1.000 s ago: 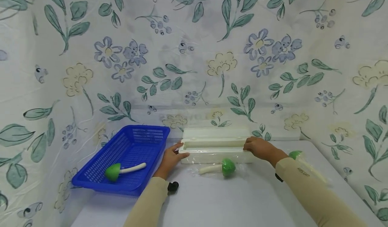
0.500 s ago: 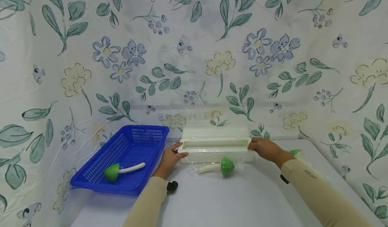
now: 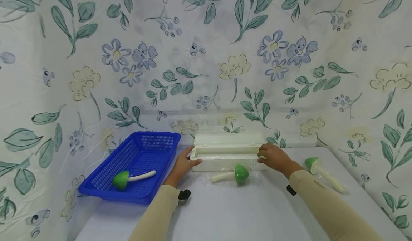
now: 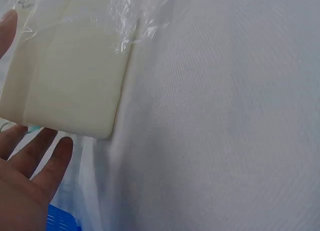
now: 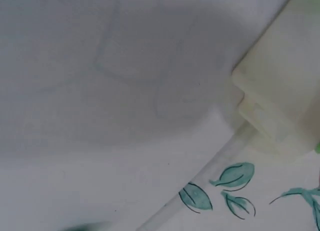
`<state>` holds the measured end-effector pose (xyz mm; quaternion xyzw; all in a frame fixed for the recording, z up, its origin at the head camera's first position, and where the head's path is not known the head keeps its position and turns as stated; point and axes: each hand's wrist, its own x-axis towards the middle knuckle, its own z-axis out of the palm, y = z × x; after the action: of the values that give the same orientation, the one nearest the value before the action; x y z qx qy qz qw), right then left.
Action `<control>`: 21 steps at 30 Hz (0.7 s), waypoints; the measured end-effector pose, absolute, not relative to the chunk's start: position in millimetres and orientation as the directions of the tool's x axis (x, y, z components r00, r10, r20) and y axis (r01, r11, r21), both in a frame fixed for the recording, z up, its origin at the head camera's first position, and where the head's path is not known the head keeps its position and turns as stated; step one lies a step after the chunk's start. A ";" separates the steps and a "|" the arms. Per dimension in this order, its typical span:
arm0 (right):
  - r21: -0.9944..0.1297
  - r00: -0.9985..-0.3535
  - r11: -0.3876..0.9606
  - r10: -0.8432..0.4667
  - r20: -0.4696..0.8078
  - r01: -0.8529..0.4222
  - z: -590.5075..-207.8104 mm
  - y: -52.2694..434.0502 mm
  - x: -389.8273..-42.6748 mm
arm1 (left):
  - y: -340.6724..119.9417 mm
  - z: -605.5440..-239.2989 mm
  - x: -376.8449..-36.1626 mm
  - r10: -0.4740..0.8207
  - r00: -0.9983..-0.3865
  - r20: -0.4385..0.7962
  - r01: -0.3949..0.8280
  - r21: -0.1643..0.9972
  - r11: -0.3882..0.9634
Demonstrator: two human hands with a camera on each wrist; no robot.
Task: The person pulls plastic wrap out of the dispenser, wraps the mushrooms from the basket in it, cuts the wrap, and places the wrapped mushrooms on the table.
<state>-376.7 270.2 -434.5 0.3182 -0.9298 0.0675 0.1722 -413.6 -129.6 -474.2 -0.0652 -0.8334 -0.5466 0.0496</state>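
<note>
Plainly, the cream dispenser box (image 3: 226,157) at mid-frame is steadied at both ends: the left hand (image 3: 181,166) is curled round its left end, thumb on the rim, and the right hand (image 3: 273,157) is closed over its right end, seemingly so that the box cannot slide on the counter (image 3: 238,212). Clear film (image 3: 225,178) is spread in front of the box, and a green-capped toy mushroom (image 3: 232,175) is laid on it, just below the box. A second mushroom (image 3: 322,172) is seen at right, past the right sleeve; a third mushroom (image 3: 130,178) is kept in the blue basket (image 3: 141,153) at left. Nothing is seen blocking either hand.
</note>
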 end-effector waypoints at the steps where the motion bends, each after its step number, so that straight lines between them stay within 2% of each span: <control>1: 0.000 -0.718 0.780 -0.576 0.391 -0.626 -435.9 269.1 -376.0 | -129.2 -473.1 -412.4 0.058 -0.985 0.160 0.170 0.900 0.402; 4: 0.007 -0.700 0.776 -0.573 0.427 -0.631 -439.2 266.5 -372.8 | -128.2 -471.2 -409.0 0.058 -0.977 0.207 0.212 0.880 0.424; 6: -0.048 -0.732 0.789 -0.542 0.413 -0.612 -440.0 264.1 -369.2 | -128.4 -470.2 -406.0 0.055 -0.965 0.257 0.254 0.856 0.450; 8: -0.145 -0.787 0.810 -0.484 0.382 -0.569 -441.5 262.4 -365.2 | -128.1 -469.9 -402.2 0.058 -0.950 0.308 0.297 0.825 0.481; 10: -0.296 -0.844 0.807 -0.407 0.349 -0.511 -442.5 259.5 -360.0 | -128.3 -469.0 -396.9 0.074 -0.931 0.358 0.345 0.793 0.503; 15: -0.595 -0.910 0.691 -0.273 0.311 -0.411 -448.0 250.7 -345.1 | -128.2 -466.3 -380.4 0.153 -0.868 0.473 0.473 0.691 0.546; 17: -0.658 -0.920 0.643 -0.256 0.297 -0.392 -451.2 246.5 -339.5 | -127.0 -465.5 -374.4 0.198 -0.834 0.515 0.528 0.640 0.558; 21: -0.734 -0.936 0.581 -0.241 0.258 -0.352 -459.0 236.3 -332.5 | -123.3 -464.4 -365.2 0.304 -0.727 0.616 0.659 0.503 0.559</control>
<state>-332.5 236.3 -459.0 0.1673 -0.8867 0.4262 0.0648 -365.2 -123.3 -464.4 -0.2830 -0.8504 -0.3748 0.2372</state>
